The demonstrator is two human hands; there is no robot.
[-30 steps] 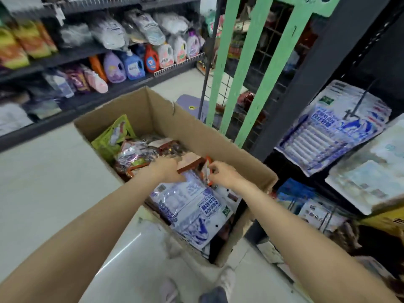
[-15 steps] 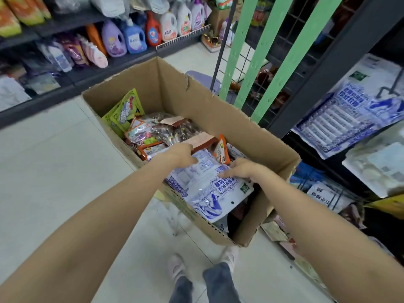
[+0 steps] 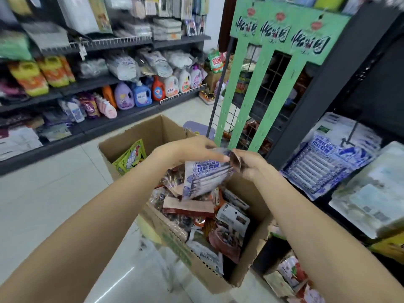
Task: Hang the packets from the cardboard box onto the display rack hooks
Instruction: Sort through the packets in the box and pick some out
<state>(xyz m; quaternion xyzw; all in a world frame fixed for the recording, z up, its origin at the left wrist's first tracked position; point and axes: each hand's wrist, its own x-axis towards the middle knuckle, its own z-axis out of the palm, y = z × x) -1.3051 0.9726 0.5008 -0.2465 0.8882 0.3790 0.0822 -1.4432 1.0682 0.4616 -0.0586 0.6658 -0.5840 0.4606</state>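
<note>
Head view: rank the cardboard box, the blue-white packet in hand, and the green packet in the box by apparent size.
1. cardboard box, clearly largest.
2. blue-white packet, pinched by left hand and right hand.
3. green packet. It is partly hidden and farther away, so this last ranking is unsure.

A blue-and-white packet [image 3: 206, 178] is held tilted above the open cardboard box [image 3: 153, 133], in which assorted packets [image 3: 220, 228] are piled loosely.

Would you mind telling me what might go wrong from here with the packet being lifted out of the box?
1. Both hands, left hand and right hand, pinch only the top edge of the blue-and-white packet; it might slip back into the cardboard box.
2. The rack hook already carries matching packets, so threading could be fiddly.
</note>
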